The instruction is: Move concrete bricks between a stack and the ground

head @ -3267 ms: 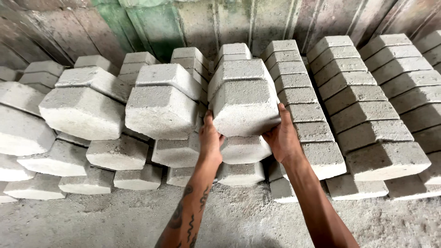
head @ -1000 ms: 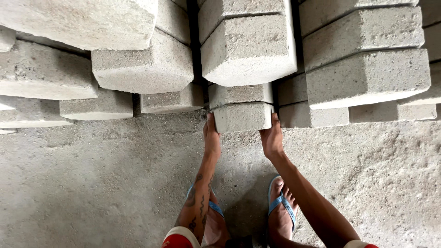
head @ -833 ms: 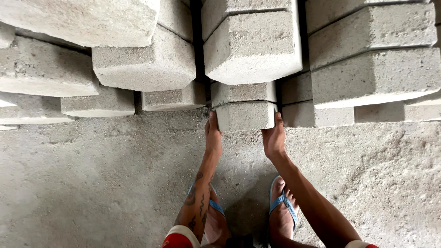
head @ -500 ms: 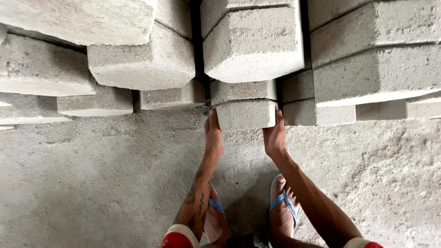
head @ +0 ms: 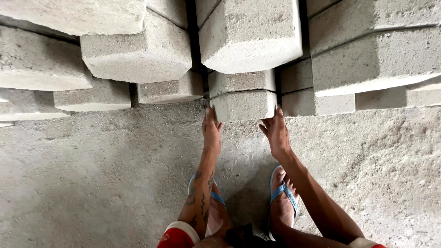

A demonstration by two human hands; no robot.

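Barely anything's shifted since half a second back. Blue flip-flops (head: 285,193) planted on the concrete floor (head: 92,183); left hand (head: 212,131) and right hand (head: 275,133), fingers pressed together, flank the bottom concrete block (head: 243,105) under the stack (head: 250,36).

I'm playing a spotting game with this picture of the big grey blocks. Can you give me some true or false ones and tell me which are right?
1. Both hands touch the lowest block of the middle stack. True: the left hand is at its left corner, the right hand at its right.
2. The person wears boots. False: blue flip-flops.
3. The blocks are red. False: they are grey concrete.
4. The floor is rough and grey. True.
5. One hand holds a hammer. False: neither hand holds a tool.
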